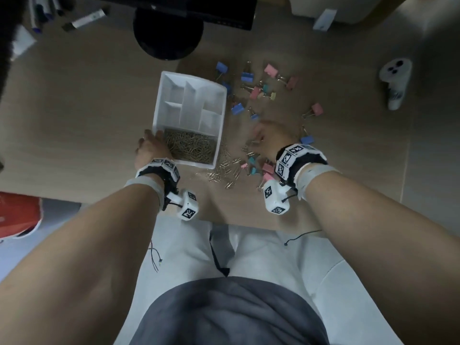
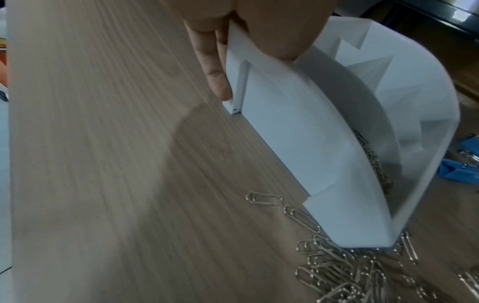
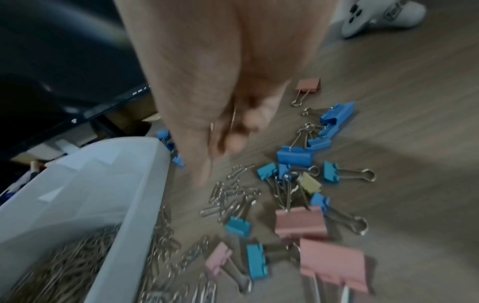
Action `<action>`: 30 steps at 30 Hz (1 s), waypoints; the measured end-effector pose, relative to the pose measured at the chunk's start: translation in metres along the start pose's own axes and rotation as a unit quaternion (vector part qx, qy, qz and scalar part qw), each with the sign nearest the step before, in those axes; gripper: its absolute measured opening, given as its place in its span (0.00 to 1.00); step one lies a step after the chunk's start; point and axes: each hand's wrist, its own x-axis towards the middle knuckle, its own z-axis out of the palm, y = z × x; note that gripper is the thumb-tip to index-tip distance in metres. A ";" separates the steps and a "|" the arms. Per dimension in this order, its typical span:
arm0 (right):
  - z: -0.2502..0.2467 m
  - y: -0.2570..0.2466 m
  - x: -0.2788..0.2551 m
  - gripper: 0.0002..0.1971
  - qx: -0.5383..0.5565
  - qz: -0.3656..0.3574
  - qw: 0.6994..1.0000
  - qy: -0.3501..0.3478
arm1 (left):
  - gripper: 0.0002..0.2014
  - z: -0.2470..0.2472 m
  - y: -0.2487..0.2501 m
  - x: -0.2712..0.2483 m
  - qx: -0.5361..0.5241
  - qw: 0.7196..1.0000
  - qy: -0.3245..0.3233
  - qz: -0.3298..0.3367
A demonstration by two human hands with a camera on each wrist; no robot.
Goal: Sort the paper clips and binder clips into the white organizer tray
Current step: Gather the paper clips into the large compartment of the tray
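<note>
The white organizer tray (image 1: 159, 105) sits mid-table, and its near compartment is full of paper clips (image 1: 191, 148). My left hand (image 1: 149, 148) grips the tray's near left corner, thumb inside the rim (image 2: 259, 61) and fingers (image 2: 215, 67) outside the wall. Loose paper clips (image 1: 226, 170) (image 2: 337, 266) lie against the tray's near right side. My right hand (image 1: 268, 138) hovers just right of the tray, its curled fingers (image 3: 233, 139) pinching thin paper clips (image 3: 233, 121) above the loose pile (image 3: 230, 196). Several blue, pink and yellow binder clips (image 1: 256, 92) (image 3: 300, 223) are scattered to the right.
A black monitor base (image 1: 168, 33) stands behind the tray. A white controller (image 1: 395, 78) lies at the far right, and markers (image 1: 84, 19) at the far left. The table's front edge runs just below my wrists. A red object (image 1: 17, 215) sits off the table to the left.
</note>
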 end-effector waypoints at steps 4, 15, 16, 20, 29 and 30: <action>0.018 0.000 -0.010 0.16 -0.060 -0.072 0.990 -0.110 | 0.22 0.000 0.001 -0.002 0.001 1.000 -0.001 0.003; 0.041 -0.025 -0.011 0.06 -0.271 -0.012 0.961 -0.055 | 0.24 0.001 -0.008 -0.003 0.003 0.999 0.009 0.035; 0.045 -0.025 -0.013 0.07 -0.268 -0.005 0.963 -0.035 | 0.24 0.002 -0.008 -0.002 0.003 0.999 0.007 0.039; 0.058 -0.025 -0.018 0.10 -0.222 0.030 0.975 0.003 | 0.24 0.002 -0.010 0.000 -0.003 0.999 0.014 0.051; 0.058 -0.017 -0.025 0.10 -0.150 0.051 0.987 0.020 | 0.23 0.002 -0.012 0.003 -0.004 0.998 0.003 0.064; 0.058 -0.015 -0.025 0.10 -0.159 0.047 0.986 0.013 | 0.23 0.003 -0.012 0.003 -0.003 0.998 0.004 0.063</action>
